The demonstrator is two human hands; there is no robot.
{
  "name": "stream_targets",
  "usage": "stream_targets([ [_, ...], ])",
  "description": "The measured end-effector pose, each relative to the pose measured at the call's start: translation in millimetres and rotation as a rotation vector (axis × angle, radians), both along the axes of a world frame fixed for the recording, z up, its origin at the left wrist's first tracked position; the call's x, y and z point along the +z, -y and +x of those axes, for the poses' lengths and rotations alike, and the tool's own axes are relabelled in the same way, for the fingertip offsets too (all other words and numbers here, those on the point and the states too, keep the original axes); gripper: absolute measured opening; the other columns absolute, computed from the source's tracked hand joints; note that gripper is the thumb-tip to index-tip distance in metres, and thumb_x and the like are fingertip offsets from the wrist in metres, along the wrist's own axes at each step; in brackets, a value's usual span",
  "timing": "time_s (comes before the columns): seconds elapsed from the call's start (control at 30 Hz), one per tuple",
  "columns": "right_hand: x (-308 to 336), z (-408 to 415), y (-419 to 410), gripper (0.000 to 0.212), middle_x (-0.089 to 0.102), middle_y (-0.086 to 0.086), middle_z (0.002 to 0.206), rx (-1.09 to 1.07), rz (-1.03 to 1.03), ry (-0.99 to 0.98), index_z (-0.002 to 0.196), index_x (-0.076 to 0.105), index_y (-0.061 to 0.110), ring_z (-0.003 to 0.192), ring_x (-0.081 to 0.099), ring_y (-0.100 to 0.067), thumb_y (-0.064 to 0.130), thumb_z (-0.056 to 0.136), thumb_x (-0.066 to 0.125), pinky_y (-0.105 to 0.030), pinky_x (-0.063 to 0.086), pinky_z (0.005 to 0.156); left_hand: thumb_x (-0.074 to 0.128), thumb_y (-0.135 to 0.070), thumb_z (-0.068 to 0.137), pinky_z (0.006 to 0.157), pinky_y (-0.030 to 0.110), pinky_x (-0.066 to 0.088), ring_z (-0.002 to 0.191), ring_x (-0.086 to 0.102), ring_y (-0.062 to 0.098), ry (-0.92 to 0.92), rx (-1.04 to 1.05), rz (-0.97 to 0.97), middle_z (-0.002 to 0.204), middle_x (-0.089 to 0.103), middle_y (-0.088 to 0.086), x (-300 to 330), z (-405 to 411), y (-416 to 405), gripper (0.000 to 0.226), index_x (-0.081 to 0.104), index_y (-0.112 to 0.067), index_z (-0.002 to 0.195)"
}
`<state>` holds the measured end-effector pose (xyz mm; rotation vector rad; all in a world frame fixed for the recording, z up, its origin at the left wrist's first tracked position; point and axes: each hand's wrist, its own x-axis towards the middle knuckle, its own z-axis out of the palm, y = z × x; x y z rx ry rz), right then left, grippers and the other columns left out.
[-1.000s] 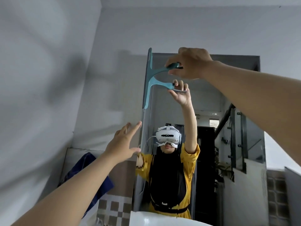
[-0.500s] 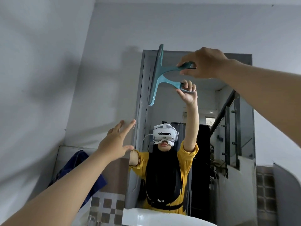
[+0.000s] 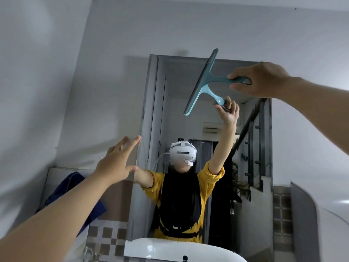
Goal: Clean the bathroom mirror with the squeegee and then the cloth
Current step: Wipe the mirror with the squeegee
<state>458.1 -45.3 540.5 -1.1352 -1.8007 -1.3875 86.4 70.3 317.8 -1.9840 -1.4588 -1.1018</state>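
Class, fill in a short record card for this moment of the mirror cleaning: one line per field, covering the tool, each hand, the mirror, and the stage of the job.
Tool: teal squeegee, blade tilted, near the mirror's top edge
Right hand: right hand raised, gripping the squeegee handle
Left hand: left hand open, fingers spread, at the mirror's left edge, holding nothing
Mirror: mirror, tall and wall-mounted above a white basin
Nearby: blue cloth hanging at lower left
Stage: squeegee pass in progress; cloth not yet picked up
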Motion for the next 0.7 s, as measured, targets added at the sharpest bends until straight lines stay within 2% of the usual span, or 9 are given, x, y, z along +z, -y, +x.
stream_targets([
  [0.23, -4.4, 41.4, 12.1, 0.034, 0.056, -0.001, 0.075, -0.034, 0.017, -0.076, 0.120, 0.062, 0.031, 0.072, 0.053, -0.026, 0.046, 0.090, 0.056, -0.032, 0.040, 0.065, 0.069, -0.031, 0.081, 0.101, 0.055, 0.042, 0.138, 0.024, 0.040, 0.004, 0.027, 0.006, 0.158, 0.008, 0.009, -0.7, 1.0, -3.1, 0.102, -0.010, -0.048, 0.142],
  [0.4, -15.5, 70.2, 19.6, 0.030, 0.058, -0.002, 0.070, -0.039, 0.031, -0.151, 0.114, 0.065, 0.029, 0.069, 0.056, -0.031, 0.044, 0.089, 0.058, -0.037, 0.050, 0.066, 0.071, -0.029, 0.079, 0.098, 0.056, 0.044, 0.136, 0.028, 0.042, 0.007, 0.029, 0.007, 0.158, 0.010, 0.011, -1.7, -0.3, -6.1, 0.105, -0.011, -0.049, 0.142],
  [0.7, -43.1, 76.2, 19.3, 0.024, 0.048, 0.012, 0.063, -0.029, 0.022, -0.361, 0.107, 0.063, 0.029, 0.076, 0.054, -0.030, 0.045, 0.090, 0.058, -0.033, 0.042, 0.066, 0.070, -0.032, 0.079, 0.101, 0.057, 0.041, 0.135, 0.027, 0.042, 0.012, 0.029, 0.005, 0.158, 0.010, 0.010, -1.9, -0.8, -8.2, 0.103, -0.010, -0.049, 0.142],
])
